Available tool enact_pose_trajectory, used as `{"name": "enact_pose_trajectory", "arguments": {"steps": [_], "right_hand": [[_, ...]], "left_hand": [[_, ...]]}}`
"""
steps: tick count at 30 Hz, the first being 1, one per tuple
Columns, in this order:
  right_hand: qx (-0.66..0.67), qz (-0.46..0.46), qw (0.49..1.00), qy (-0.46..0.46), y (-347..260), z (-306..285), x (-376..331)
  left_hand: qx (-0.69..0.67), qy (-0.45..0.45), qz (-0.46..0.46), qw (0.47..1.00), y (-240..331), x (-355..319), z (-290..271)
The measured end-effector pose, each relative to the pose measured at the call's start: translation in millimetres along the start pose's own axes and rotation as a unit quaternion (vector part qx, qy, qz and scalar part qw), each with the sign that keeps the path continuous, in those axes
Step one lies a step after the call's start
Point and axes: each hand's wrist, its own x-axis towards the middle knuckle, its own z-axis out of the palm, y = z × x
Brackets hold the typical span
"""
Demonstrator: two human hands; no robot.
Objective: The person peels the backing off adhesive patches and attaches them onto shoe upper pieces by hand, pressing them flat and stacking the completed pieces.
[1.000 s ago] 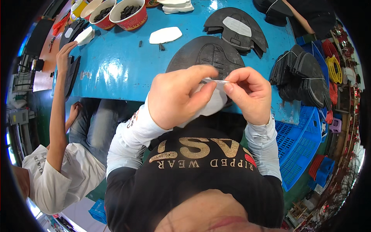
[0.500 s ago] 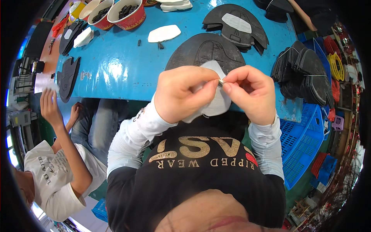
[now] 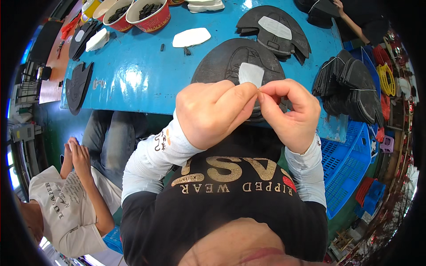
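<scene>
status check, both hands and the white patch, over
Left hand and right hand fingertips pinched together on small white patch. Patch above dark shoe-upper piece on blue table. Nothing in the way.

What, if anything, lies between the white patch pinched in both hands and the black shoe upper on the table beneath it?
Nothing visible. The white patch, pinched by the left hand and right hand, sits directly over the black shoe upper.
</scene>
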Motion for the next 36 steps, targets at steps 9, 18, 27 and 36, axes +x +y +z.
{"name": "enact_pose_trajectory", "arguments": {"steps": [9, 18, 27, 36], "right_hand": [[0.011, 0.002, 1.0, -0.005, 2, 6, -5], [-0.147, -0.105, 0.978, -0.107, 2, -12, 7], [0.212, 0.098, 0.968, -0.089, 19, 1, -3], [0.341, 0.248, 0.891, -0.169, 24, -17, 4]], "left_hand": [[0.046, 0.031, 0.018, 0.998, -3, -8, 7], [-0.292, -0.151, -0.295, 0.897, -5, 1, -7], [-0.341, -0.098, -0.362, 0.862, -2, 3, -9], [-0.519, -0.173, -0.442, 0.711, -18, 6, -5]]}}
